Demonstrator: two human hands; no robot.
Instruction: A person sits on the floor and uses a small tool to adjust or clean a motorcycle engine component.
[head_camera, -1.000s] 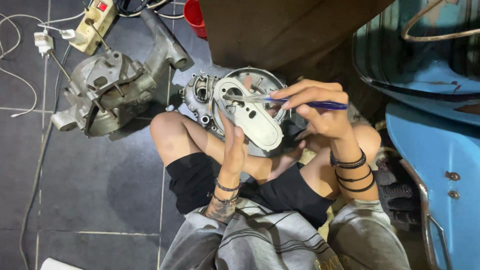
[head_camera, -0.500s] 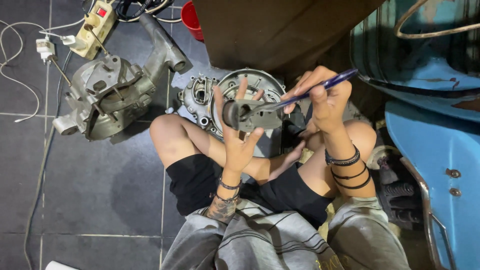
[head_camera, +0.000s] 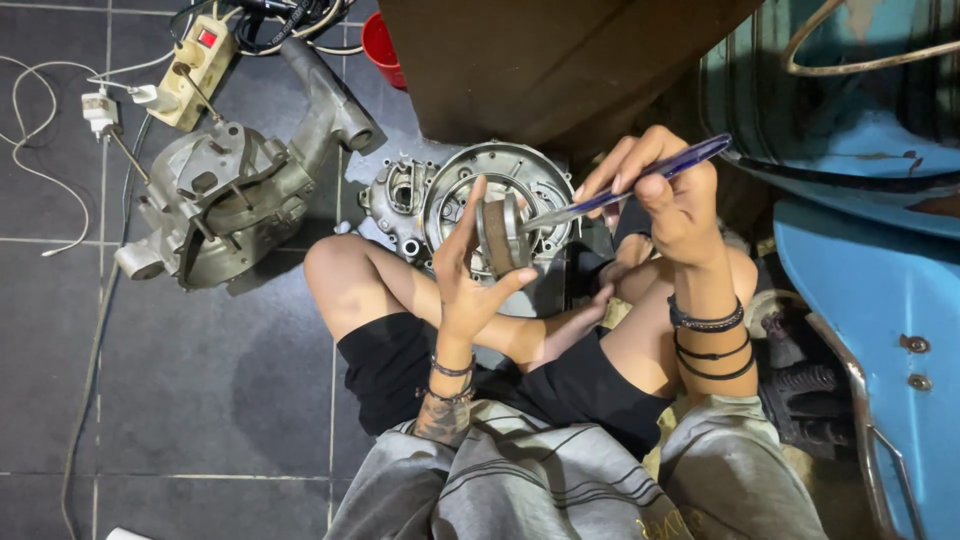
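Two hands on a small round part

Both hands work at frame centre. The left hand (head_camera: 465, 285) grips a round metal part (head_camera: 500, 235) edge-on between thumb and fingers. The right hand (head_camera: 675, 200) is closed around a blue-handled tool (head_camera: 640, 180), its tip touching the part. An engine casing (head_camera: 235, 195) lies upper left.

The dark tiled floor (head_camera: 190, 380) on the left side is open, so a hand can pass there freely. Farther up, the engine case (head_camera: 225, 200) and the power strip (head_camera: 195, 65) with cables block the way. On the right, the blue scooter body (head_camera: 870, 280) closes that side. Ahead, the round cover (head_camera: 500, 185) and a brown board (head_camera: 560, 60) stand close.
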